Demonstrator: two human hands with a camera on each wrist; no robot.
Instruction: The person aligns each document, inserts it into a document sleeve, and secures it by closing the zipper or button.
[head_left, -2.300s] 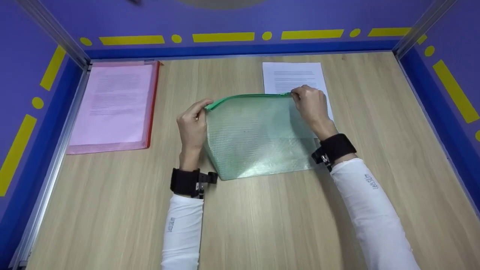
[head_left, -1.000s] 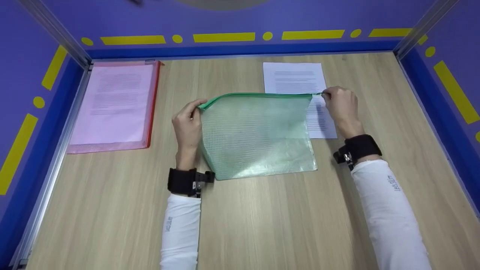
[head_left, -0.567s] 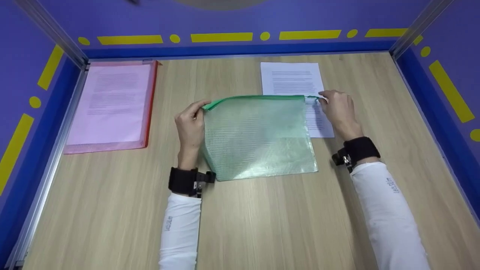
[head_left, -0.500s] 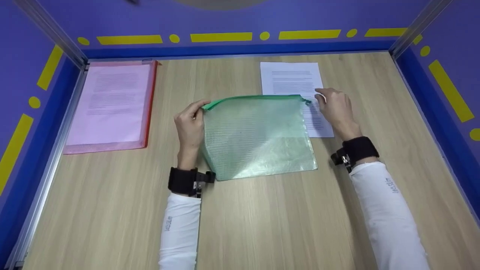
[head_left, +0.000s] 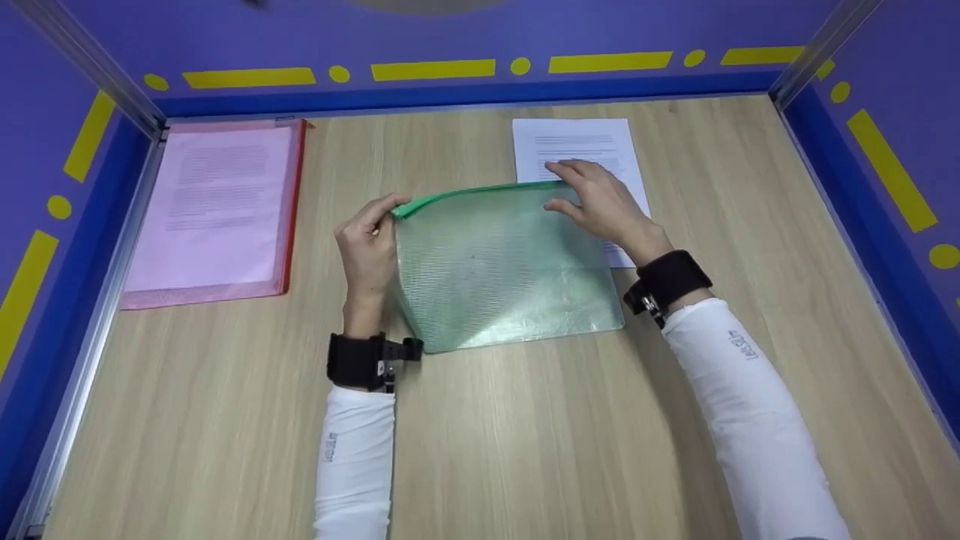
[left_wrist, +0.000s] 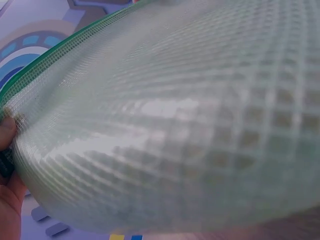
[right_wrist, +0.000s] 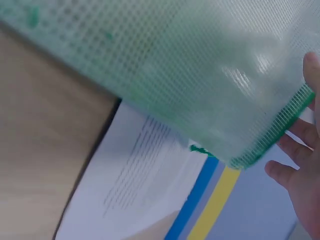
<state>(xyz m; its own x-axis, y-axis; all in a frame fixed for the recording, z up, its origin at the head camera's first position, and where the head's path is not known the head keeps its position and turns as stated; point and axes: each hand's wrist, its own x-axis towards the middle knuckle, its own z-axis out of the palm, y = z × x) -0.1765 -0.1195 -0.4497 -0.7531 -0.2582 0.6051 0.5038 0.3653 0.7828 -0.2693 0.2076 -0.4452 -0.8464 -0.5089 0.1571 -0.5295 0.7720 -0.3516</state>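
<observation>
A translucent green mesh zip pouch (head_left: 495,262) is held tilted up over the table, its green zipper edge (head_left: 480,190) uppermost. My left hand (head_left: 367,244) pinches its upper left corner; in the left wrist view the mesh (left_wrist: 175,125) bulges across most of the picture. At the upper right part of the zipper edge is my right hand (head_left: 604,202), thumb in front of the pouch and fingers parted behind the edge. The right wrist view shows that right hand (right_wrist: 305,175) beside the green edge, and a short green zipper tail (right_wrist: 201,150) sticking out at the corner.
Behind the pouch lies a printed white sheet (head_left: 574,139), partly covered by it. A pink folder (head_left: 217,217) with a red spine and papers inside lies at the back left. Purple and blue panels (head_left: 450,45) border the wooden table (head_left: 487,450).
My right hand slid right along the zipper to the tail, let go of it, then moved back left over the edge with fingers spread. My left hand has kept its pinch on the pouch.
</observation>
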